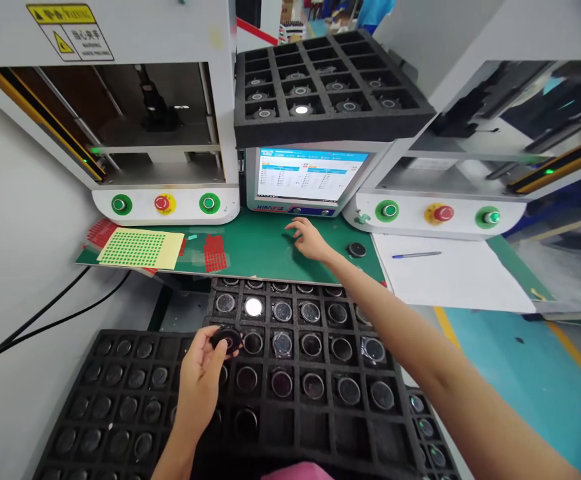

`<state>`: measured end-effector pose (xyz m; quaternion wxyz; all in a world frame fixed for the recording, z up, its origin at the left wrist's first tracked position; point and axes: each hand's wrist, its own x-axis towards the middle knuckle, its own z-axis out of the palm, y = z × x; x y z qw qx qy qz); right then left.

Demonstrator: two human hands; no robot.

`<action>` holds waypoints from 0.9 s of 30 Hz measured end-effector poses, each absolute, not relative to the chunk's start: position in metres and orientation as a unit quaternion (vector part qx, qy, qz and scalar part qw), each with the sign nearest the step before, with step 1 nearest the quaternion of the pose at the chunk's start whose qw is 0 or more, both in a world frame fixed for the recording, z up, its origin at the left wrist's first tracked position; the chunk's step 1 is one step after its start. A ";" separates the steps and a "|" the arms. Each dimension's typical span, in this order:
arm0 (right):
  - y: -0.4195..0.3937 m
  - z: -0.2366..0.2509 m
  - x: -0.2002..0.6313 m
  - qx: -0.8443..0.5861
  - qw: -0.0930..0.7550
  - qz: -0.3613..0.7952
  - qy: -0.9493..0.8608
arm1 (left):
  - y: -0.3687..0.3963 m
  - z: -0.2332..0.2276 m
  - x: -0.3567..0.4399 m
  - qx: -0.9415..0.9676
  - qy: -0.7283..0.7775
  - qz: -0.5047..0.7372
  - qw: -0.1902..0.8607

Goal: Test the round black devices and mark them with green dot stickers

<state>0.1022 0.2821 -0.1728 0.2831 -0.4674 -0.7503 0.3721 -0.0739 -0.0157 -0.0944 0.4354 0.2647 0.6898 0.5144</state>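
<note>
My left hand holds a small round black part by its edge, above the black foam tray in front of me. That tray's cells hold several round lens-like parts. My right hand reaches forward over the green mat, fingers spread and resting on it just below the monitor. It holds nothing. Another round black part lies on the mat just right of that hand.
Two press machines flank the monitor, each with green buttons and a red stop button. A foam tray of parts sits on top of the monitor. Sticker sheets lie left on the mat; paper and pen right. Another foam tray sits lower left.
</note>
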 end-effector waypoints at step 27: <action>0.027 -0.051 0.151 -0.355 0.446 0.695 -0.438 | -0.023 -0.073 0.004 0.245 0.505 0.556 0.613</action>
